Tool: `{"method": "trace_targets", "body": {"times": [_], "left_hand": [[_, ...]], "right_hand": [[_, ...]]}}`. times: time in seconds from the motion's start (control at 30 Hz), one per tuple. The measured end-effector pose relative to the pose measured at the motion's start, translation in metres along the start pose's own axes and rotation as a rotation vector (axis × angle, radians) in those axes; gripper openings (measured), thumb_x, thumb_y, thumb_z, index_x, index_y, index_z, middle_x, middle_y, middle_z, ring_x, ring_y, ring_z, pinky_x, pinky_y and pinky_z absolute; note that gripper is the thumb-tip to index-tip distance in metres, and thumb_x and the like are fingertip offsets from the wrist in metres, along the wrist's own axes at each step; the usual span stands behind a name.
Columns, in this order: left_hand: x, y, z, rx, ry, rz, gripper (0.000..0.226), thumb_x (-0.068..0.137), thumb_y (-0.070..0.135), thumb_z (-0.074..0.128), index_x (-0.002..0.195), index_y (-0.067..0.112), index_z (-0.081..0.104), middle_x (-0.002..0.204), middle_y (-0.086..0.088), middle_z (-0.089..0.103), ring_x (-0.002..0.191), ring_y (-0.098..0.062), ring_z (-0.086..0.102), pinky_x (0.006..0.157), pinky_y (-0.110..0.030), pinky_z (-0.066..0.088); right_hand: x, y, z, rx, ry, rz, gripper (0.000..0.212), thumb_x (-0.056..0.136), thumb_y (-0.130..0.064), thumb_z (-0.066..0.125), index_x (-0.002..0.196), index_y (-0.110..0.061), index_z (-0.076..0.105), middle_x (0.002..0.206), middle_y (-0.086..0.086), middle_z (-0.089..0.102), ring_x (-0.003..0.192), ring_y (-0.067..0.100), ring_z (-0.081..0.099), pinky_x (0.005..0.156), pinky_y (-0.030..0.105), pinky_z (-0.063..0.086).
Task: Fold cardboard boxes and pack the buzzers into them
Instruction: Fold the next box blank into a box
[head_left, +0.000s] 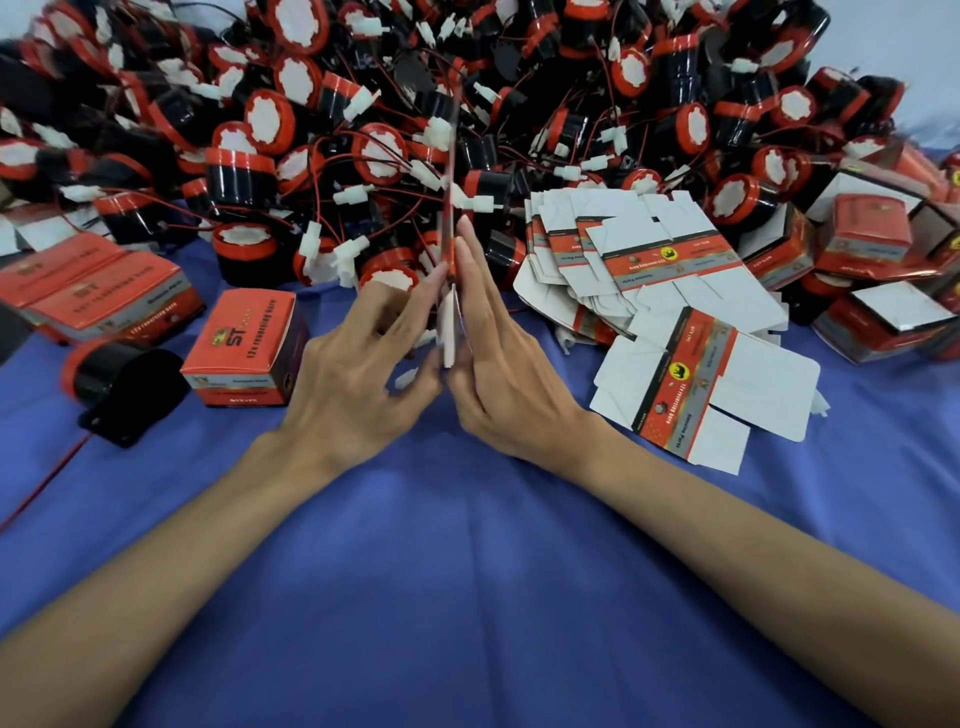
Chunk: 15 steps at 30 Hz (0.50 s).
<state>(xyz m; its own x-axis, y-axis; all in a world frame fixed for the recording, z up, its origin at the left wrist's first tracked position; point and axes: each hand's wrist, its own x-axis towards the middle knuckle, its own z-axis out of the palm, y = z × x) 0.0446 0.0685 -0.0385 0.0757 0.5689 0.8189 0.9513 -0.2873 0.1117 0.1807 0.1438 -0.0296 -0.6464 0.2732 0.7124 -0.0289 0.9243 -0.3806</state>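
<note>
Pinching 1 flat box (449, 332) upright, the left hand (358, 374) curls its grip round it; the right hand (498, 364) presses flat-fingered (likely squeezing it open).

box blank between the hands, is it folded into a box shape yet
No, the box blank is flat and upright, seen edge-on, between the left hand and the right hand.

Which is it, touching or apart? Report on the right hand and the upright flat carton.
Touching. Head view: the right hand lays straight fingers flat against the edge-on carton.
</note>
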Motion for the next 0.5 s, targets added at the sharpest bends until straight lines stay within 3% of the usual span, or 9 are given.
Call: {"method": "trace_targets", "body": {"times": [0.17,0.3,0.37,0.43,0.5], "left_hand": [[0.002,0.0025,-0.0035,-0.016,-0.021,-0.096,0.06,0.087,0.021,0.051,0.142,0.012,0.028,0.114,-0.005,0.036,0.085,-0.016,0.051,0.045,-0.034,0.051],[0.0037,0.0035,-0.0032,-0.031,0.014,-0.197,0.071,0.078,0.021,0.055,0.142,0.012,0.023,0.125,-0.006,0.028,0.097,-0.022,0.051,0.052,-0.034,0.053],[0.0039,0.003,-0.0014,-0.025,0.05,-0.214,0.078,0.074,0.013,0.062,0.141,0.01,0.022,0.129,-0.007,0.025,0.114,-0.022,0.04,0.064,-0.031,0.051],[0.0044,0.0022,-0.0006,-0.03,0.06,-0.228,0.082,0.071,0.01,0.064,0.141,0.009,0.021,0.134,-0.007,0.022,0.124,-0.021,0.034,0.072,-0.027,0.047],[0.0049,0.0025,-0.001,-0.039,0.061,-0.249,0.08,0.075,0.017,0.059,0.143,0.007,0.018,0.139,-0.008,0.02,0.129,-0.015,0.03,0.074,-0.022,0.045]], "right_hand": [[0.0016,-0.0042,-0.0026,-0.095,-0.019,0.007,0.074,0.078,0.02,0.05,0.142,0.001,0.019,0.15,0.029,0.029,0.108,0.019,0.06,0.048,0.039,0.05],[0.0011,-0.0053,-0.0019,-0.249,-0.072,0.0,0.065,0.076,0.019,0.047,0.138,0.008,0.034,0.145,0.027,0.039,0.081,0.032,0.07,0.039,0.037,0.044],[0.0009,-0.006,-0.002,-0.318,-0.078,-0.026,0.062,0.073,0.019,0.05,0.134,0.01,0.043,0.14,0.028,0.045,0.067,0.024,0.067,0.037,0.031,0.038],[0.001,-0.0063,-0.0016,-0.344,-0.061,-0.053,0.06,0.07,0.02,0.054,0.129,0.011,0.05,0.136,0.029,0.05,0.054,0.011,0.05,0.037,0.028,0.034],[0.0009,-0.0063,-0.0013,-0.351,-0.058,-0.071,0.06,0.069,0.019,0.056,0.128,0.011,0.053,0.134,0.028,0.051,0.053,0.009,0.04,0.037,0.027,0.035]]}}
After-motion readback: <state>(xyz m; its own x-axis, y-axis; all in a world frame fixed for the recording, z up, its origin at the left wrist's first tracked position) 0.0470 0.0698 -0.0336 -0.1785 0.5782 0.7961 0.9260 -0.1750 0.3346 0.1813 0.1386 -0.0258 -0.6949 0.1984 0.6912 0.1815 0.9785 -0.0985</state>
